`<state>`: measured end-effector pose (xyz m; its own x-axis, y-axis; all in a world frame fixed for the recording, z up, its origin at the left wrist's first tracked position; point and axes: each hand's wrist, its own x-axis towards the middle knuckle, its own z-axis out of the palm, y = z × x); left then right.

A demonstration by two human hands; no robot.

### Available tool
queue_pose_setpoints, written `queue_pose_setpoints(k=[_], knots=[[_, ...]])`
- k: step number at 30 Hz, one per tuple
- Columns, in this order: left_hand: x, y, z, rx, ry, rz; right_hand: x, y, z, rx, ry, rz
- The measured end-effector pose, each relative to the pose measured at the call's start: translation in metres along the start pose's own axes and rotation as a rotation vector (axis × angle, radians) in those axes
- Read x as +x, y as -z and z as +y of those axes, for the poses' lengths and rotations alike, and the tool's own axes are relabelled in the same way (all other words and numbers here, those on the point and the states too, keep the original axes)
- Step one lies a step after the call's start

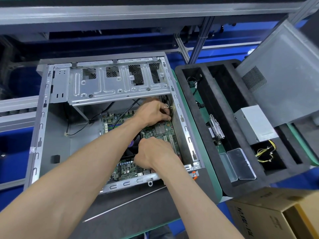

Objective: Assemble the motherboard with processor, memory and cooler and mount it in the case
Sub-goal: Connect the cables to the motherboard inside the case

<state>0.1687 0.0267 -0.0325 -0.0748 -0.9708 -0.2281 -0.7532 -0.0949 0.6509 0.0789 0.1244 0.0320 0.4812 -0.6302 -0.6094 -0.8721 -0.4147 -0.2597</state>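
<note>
Dark bench mat [138, 209] holds an open computer case [51, 138]. Both hands work over its motherboard [160, 133]: left hand [153, 112] pinches something small, right hand [155, 152] curls, grip unclear.

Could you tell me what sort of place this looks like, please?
Probably a computer assembly line workstation: an open grey metal computer case holding a green motherboard, beside a black foam parts tray on an aluminium-framed bench.

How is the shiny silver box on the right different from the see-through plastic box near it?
The silver metal box is solid, so nothing inside shows; the clear plastic box is see-through. The silver metal box looks bigger and blockier, while the clear plastic box looks flatter. Yellow wires lie right beside the silver one. Both sit in the black foam tray.
</note>
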Motion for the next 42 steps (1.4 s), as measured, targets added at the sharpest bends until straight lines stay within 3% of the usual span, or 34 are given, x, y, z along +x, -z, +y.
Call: queue_pose_setpoints(k=[42], knots=[[0.0034,-0.0012,0.0001,0.015,-0.011,0.006,-0.0002,0.0016,0.0003,0.003,-0.002,-0.01]])
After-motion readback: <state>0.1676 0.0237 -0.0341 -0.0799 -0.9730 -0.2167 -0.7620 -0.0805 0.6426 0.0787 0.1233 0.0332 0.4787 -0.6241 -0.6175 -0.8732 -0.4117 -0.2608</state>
